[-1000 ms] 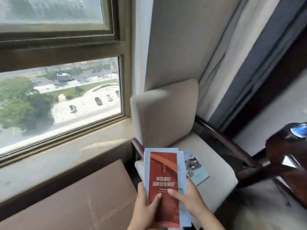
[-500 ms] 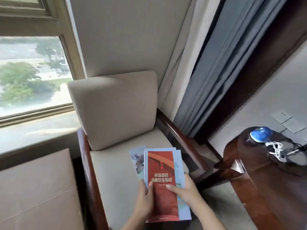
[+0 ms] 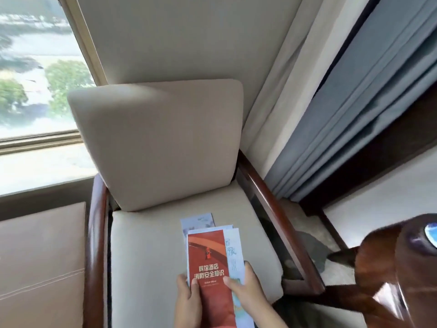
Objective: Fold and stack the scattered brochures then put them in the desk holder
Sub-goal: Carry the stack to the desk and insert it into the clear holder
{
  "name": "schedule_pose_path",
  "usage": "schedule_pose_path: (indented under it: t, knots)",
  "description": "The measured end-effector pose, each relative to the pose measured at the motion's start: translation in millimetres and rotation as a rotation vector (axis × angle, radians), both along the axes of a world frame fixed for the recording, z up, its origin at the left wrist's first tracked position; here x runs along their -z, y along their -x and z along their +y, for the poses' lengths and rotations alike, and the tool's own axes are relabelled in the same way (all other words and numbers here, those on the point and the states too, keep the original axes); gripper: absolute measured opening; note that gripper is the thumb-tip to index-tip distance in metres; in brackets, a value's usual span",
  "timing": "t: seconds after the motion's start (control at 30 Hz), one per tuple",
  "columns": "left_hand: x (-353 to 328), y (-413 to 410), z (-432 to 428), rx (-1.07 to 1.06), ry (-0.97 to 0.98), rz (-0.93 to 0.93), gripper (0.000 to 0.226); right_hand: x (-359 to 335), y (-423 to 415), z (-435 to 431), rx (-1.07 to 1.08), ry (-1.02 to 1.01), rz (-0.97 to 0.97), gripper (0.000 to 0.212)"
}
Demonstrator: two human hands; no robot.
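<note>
Window (image 3: 35, 74) seen at far left, blurred trees outside. Tan leather surface (image 3: 42, 263) below it, beside the chair's left armrest (image 3: 95, 245). Beige armchair (image 3: 156, 143) centred, cushion upright against the back. Left hand (image 3: 189, 301) is closed on the stack's lower left edge, thumb pressed on the red cover, other fingers hidden underneath. Stack of folded brochures (image 3: 208, 263) is held above the seat (image 3: 146, 261), red brochure on top with pale blue ones fanned out behind it to the right. One more pale blue brochure (image 3: 197, 220) is seen on the seat just behind the stack, partly covered by it. Right hand (image 3: 246, 287) is clamped on the stack's right edge, thumb on the red cover, fingers wrapped behind. Blue-grey curtain (image 3: 354, 114) hangs at right. Dark wooden table (image 3: 390, 268) at lower right, blurred, blue object (image 3: 431, 233) on it.
</note>
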State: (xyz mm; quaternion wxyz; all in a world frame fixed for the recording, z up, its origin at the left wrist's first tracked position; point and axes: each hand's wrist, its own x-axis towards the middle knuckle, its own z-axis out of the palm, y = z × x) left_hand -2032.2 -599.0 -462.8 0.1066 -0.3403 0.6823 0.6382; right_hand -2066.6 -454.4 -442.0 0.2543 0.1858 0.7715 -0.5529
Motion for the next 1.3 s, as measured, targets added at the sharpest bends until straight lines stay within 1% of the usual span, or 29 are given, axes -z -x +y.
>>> schedule_pose_path:
  t: [0.13, 0.23, 0.3, 0.37, 0.5, 0.63, 0.67, 0.73, 0.8, 0.87, 0.9, 0.93, 1.0, 1.03, 1.07, 1.1, 1.13, 1.17, 1.23, 1.27, 1.3]
  knots:
    - [49, 34, -2, -0.043, 0.096, -0.054, 0.01, 52, 40, -13, -0.063, -0.112, -0.043, 0.038]
    - [84, 58, -5, -0.02, 0.216, -0.098, 0.023, 88, 66, -19, -0.112, -0.264, -0.018, 0.045]
    - [104, 73, -4, -0.042, 0.268, -0.12, 0.026, 107, 85, -21, -0.163, -0.343, -0.003, 0.045]
    - [121, 86, -2, -0.083, 0.293, -0.153, 0.027, 129, 101, -23, -0.175, -0.373, -0.013, 0.046]
    - [147, 108, 4, -0.138, 0.311, -0.149, 0.022, 167, 127, -30, -0.134, -0.369, -0.055, 0.038]
    - [161, 116, 12, -0.143, 0.376, -0.273, 0.022, 188, 134, -31, -0.198, -0.503, -0.069, 0.044]
    - [162, 117, 14, -0.158, 0.377, -0.282, 0.025, 189, 134, -31, -0.193, -0.503, -0.063, 0.044]
    - [162, 122, 16, -0.197, 0.367, -0.281, 0.038, 190, 135, -33, -0.195, -0.513, -0.056, 0.045]
    - [161, 127, 14, -0.184, 0.391, -0.306, 0.048, 194, 137, -33, -0.225, -0.535, -0.059, 0.049]
    - [164, 133, 8, -0.111, 0.418, -0.367, 0.047, 196, 139, -32, -0.229, -0.53, -0.064, 0.053]
    - [165, 136, 4, -0.065, 0.419, -0.397, 0.044, 198, 139, -31, -0.205, -0.493, -0.056, 0.055]
    - [165, 140, 1, -0.013, 0.418, -0.427, 0.041, 199, 140, -30, -0.165, -0.427, -0.052, 0.061]
    - [166, 143, -2, 0.081, 0.429, -0.472, 0.043, 200, 139, -28, -0.078, -0.261, -0.063, 0.081]
    - [166, 142, -2, 0.134, 0.457, -0.493, 0.044, 200, 138, -26, -0.053, -0.204, -0.07, 0.083]
    - [164, 141, -1, 0.192, 0.511, -0.504, 0.045, 200, 138, -23, -0.041, -0.173, -0.065, 0.075]
    - [159, 140, -1, 0.251, 0.565, -0.498, 0.044, 200, 138, -20, -0.036, -0.152, -0.049, 0.061]
    - [155, 138, 0, 0.27, 0.571, -0.453, 0.041, 197, 139, -17, -0.042, -0.12, -0.033, 0.048]
    - [151, 136, 0, 0.222, 0.484, -0.343, 0.035, 192, 140, -14, -0.051, -0.062, -0.023, 0.04]
    - [139, 130, 1, 0.072, 0.157, -0.06, 0.022, 177, 144, -12, -0.056, 0.065, 0.007, 0.041]
    - [130, 127, 1, 0.012, 0.074, 0.061, 0.023, 168, 146, -10, -0.047, 0.101, 0.042, 0.042]
    - [123, 125, -2, -0.033, 0.057, 0.167, 0.026, 157, 147, -9, -0.036, 0.122, 0.082, 0.042]
